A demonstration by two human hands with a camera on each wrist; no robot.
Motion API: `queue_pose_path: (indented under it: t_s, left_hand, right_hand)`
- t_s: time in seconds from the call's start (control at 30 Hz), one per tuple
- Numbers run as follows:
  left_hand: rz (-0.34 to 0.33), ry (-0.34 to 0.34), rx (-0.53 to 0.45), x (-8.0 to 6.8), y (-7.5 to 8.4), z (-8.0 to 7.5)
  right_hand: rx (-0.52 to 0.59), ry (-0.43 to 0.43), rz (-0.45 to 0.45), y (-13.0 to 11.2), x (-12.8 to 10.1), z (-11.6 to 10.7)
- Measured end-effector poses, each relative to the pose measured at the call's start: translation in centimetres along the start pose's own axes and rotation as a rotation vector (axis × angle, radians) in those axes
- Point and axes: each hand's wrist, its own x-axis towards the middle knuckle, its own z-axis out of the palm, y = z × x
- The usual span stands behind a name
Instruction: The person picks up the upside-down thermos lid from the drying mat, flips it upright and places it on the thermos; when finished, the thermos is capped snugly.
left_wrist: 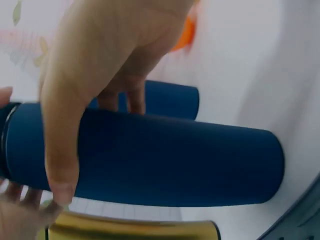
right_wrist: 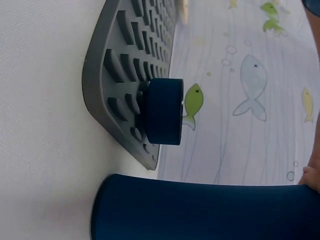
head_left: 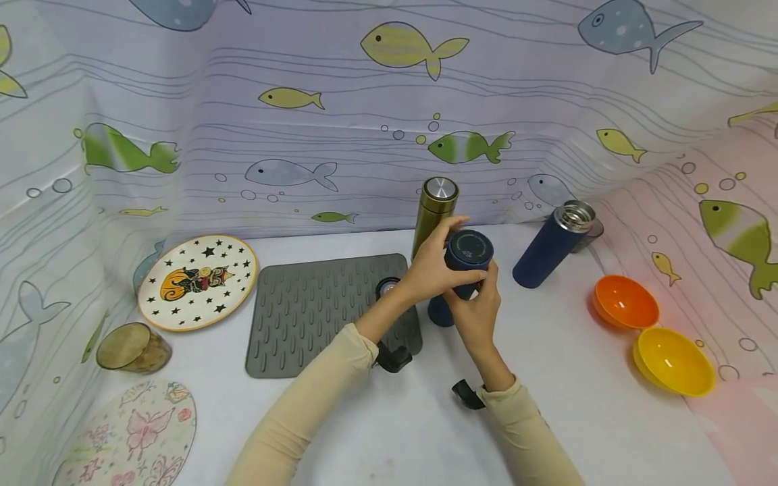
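Note:
A dark blue thermos [left_wrist: 175, 157] stands nearly upright, its base on or just above the table; I cannot tell which. My left hand [head_left: 434, 266] grips the round dark lid [head_left: 470, 247] at its top, thumb across the near side and fingers around the far side. Just below, my right hand [head_left: 477, 310] wraps its fingers and thumb round the thermos body. Behind the left hand rises a gold thermos [head_left: 433, 209] with a steel-topped lid. A short blue cap [right_wrist: 164, 111] sits on the grey ridged mat [head_left: 316, 317], partly hidden by the left forearm in the head view.
Right of my hands, another blue thermos [head_left: 547, 250] stands without a lid, its steel mouth showing. An orange bowl [head_left: 626, 302] and a yellow bowl [head_left: 673, 361] are farther right. At left are a cat-patterned plate [head_left: 225, 297], a brown glass [head_left: 134, 347] and a butterfly-patterned round plate [head_left: 164, 425].

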Motion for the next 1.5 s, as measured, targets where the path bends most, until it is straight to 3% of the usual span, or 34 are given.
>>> queue_pose_path:
  t_s: [0.13,0.23,0.33,0.4,0.47,0.6,0.8,0.97,1.1,1.27,1.43,1.5]
  left_hand:
    - [-0.001,-0.043,-0.047,0.1,0.0,0.0]
    - [-0.015,-0.001,0.024,0.1,0.1,0.1]
    - [-0.01,0.013,-0.005,0.1,0.0,0.0]
    - [0.002,-0.027,-0.07,0.0,0.1,-0.2]
    - [-0.001,-0.062,-0.076,0.0,0.2,-0.3]
    - [-0.007,-0.046,0.034,0.0,0.4,-0.4]
    - [-0.011,-0.082,-0.044,-0.1,0.3,-0.7]
    - [0.006,0.002,0.074,-0.1,0.3,-0.5]
    - [0.043,-0.048,-0.034,0.0,0.1,-0.9]
    - [0.02,-0.031,0.054,0.0,0.4,-0.9]
    - [0.027,-0.051,0.05,0.0,0.6,-1.0]
    - [0.023,-0.041,0.109,-0.1,0.7,-1.0]
  right_hand:
    - [-0.001,-0.003,0.012,-0.1,0.0,-0.1]
    - [0.001,-0.004,0.016,-0.2,0.0,-0.1]
    - [0.001,-0.004,0.013,-0.3,0.0,0.0]
    - [-0.004,-0.003,0.013,-0.4,-0.1,0.0]
    - [0.0,-0.001,0.016,-0.4,-0.1,0.0]
    - [0.002,0.0,0.013,-0.3,-0.2,0.1]
    - [-0.004,-0.012,0.008,-0.2,-0.2,0.1]
    - [0.01,-0.01,0.014,-0.1,-0.1,0.1]
    - [0.014,-0.004,0.0,-0.1,-0.1,0.2]
    - [0.012,0.001,-0.006,0.0,-0.2,0.2]
    - [0.009,0.0,-0.004,-0.1,-0.2,0.3]
    - [0.015,-0.002,0.004,-0.2,-0.2,0.2]
